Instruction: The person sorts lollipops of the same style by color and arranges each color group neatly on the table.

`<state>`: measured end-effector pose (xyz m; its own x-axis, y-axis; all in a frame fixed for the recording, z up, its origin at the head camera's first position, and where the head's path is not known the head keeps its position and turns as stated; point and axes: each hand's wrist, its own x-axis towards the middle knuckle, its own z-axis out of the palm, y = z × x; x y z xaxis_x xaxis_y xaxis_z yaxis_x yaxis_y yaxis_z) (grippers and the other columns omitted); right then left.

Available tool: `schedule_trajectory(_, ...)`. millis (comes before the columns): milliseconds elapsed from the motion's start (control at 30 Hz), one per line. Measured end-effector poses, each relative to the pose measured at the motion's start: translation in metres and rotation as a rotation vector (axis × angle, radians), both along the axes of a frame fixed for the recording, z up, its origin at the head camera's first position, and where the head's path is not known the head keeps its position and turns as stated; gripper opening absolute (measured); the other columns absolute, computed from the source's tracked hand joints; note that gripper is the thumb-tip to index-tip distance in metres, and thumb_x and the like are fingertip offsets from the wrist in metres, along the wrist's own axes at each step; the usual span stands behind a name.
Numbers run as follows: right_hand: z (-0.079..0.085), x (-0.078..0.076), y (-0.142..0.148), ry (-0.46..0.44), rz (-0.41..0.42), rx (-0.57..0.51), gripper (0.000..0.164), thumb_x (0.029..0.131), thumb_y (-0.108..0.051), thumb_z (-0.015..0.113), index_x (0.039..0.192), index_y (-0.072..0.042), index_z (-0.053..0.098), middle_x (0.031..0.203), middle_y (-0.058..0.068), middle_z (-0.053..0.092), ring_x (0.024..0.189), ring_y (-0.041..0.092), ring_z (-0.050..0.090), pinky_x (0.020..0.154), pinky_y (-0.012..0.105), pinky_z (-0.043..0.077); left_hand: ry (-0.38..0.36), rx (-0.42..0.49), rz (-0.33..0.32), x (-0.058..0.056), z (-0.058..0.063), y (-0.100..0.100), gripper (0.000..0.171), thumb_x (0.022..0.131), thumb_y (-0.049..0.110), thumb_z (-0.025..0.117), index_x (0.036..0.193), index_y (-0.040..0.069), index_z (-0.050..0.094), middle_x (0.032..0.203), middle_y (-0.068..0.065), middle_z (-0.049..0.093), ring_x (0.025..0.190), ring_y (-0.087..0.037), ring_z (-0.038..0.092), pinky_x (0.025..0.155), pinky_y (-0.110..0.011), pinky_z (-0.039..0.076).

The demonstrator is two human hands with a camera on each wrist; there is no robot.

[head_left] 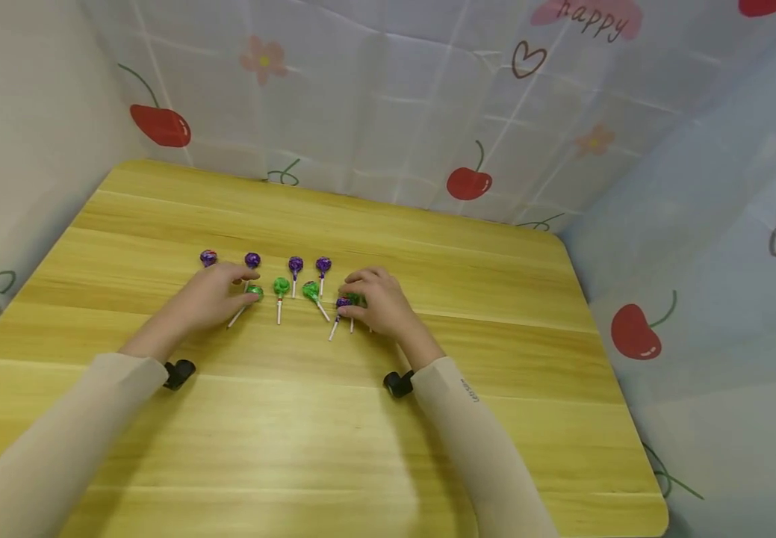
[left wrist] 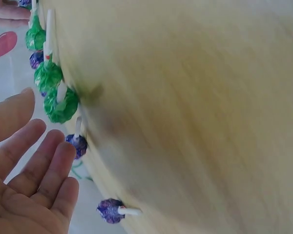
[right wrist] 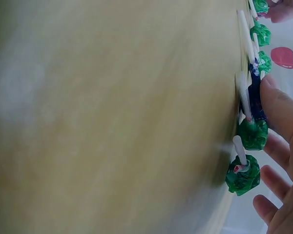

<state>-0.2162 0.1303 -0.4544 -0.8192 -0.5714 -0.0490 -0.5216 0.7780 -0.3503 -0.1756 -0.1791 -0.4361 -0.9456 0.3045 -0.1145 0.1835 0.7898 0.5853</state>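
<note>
Lollipops in purple and green wrappers lie in two rough rows. My left hand [head_left: 216,295] is at the left end, its fingers loosely spread and holding nothing. Its thumb is close by a green lollipop [head_left: 255,293], and purple lollipops [left wrist: 77,146] lie beyond its fingertips. With thumb and finger my right hand [head_left: 377,302] pinches a purple lollipop [head_left: 343,302], its white stick slanting toward me. Beside that hand are green lollipops [right wrist: 243,175], partly covered by it in the head view. Two more green lollipops, one upright in line [head_left: 281,287] and one slanted [head_left: 311,291], lie between the hands.
Purple lollipops [head_left: 296,264] form the back row on the wooden table [head_left: 293,448]. A cherry-patterned curtain [head_left: 374,97] hangs behind the far edge and along the sides. Black wrist cameras [head_left: 399,384] sit by both cuffs.
</note>
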Motion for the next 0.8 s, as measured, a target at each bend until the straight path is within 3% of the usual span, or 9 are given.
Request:
schedule_trajectory(233,-0.002,0.000,-0.002,0.007,-0.007,-0.013,0.031,0.091,-0.044,0.068,0.117,-0.028,0.073,0.137,-0.005,0.058,0.139,0.022,0.038,0.116,0.051,0.032,0.056,-0.056,-0.015,-0.002,-0.006,0.008,0.037,0.096,0.015,0.065,0.128,-0.003,0.063,0.118,-0.021,0.067,0.102,-0.033,0.062,0.090,-0.051,0.052)
schedule_trajectory(433,0.003,-0.001,-0.002,-0.021,-0.019,-0.081,0.029,0.091,-0.041,0.070,0.115,-0.024,0.073,0.137,-0.005,0.059,0.146,0.023,0.032,0.121,0.054,0.025,0.121,-0.059,-0.019,0.001,-0.006,0.011,0.025,0.093,0.012,0.069,0.113,-0.002,0.071,0.109,-0.020,0.069,0.101,-0.034,0.065,0.088,-0.051,0.056)
schedule_trajectory(633,0.007,-0.003,0.002,-0.043,-0.061,-0.156,0.028,0.092,-0.039,0.070,0.115,-0.023,0.072,0.137,-0.005,0.060,0.149,0.021,0.029,0.123,0.055,0.020,0.130,-0.051,-0.006,0.005,-0.007,0.014,0.023,0.094,0.011,0.068,0.113,-0.001,0.071,0.111,-0.020,0.069,0.103,-0.035,0.065,0.089,-0.052,0.056)
schedule_trajectory(800,0.010,-0.005,0.007,-0.160,-0.092,-0.248,0.031,0.093,-0.038,0.068,0.119,-0.021,0.071,0.128,0.000,0.065,0.139,0.022,0.043,0.119,0.050,0.031,0.127,-0.055,0.001,0.008,-0.010,0.014,0.023,0.093,0.011,0.068,0.112,-0.001,0.072,0.110,-0.020,0.069,0.104,-0.036,0.065,0.089,-0.051,0.056)
